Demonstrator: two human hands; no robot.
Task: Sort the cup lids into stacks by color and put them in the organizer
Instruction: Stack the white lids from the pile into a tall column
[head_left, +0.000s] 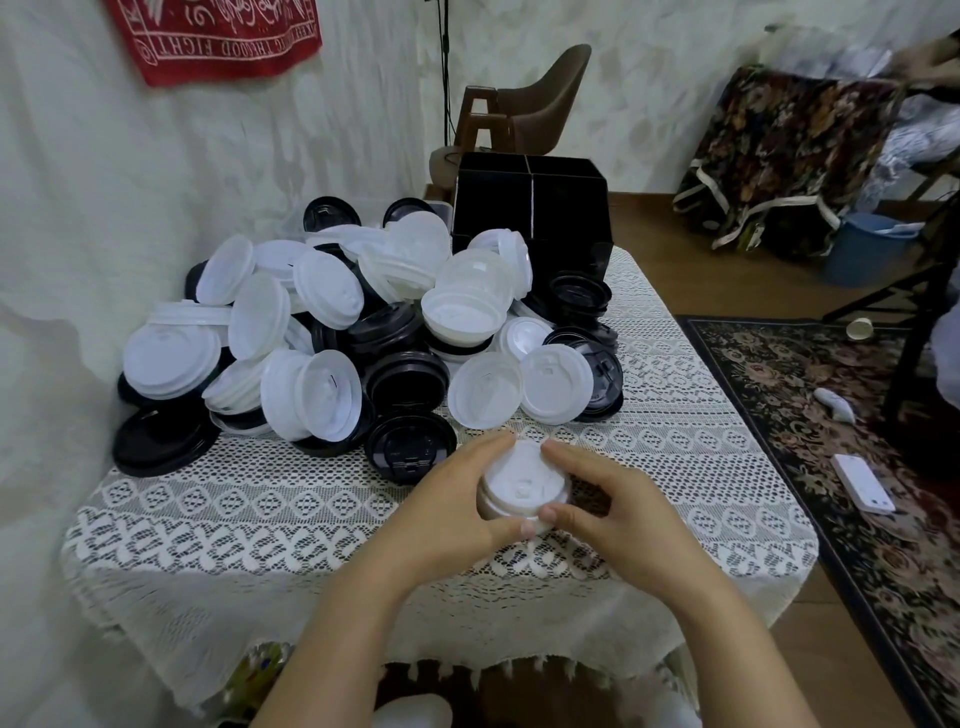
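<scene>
Left hand (457, 501) and right hand (602, 501) curled around a short stack of white lids (522, 480) on the lace-covered desk (234, 514), well in front of the black organizer (530, 208), with the mixed lid pile (332, 332) between.

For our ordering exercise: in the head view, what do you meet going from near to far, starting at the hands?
Left hand and right hand gripping the white lid stack → single black lid → mixed lid pile → black organizer → brown chair.
</scene>
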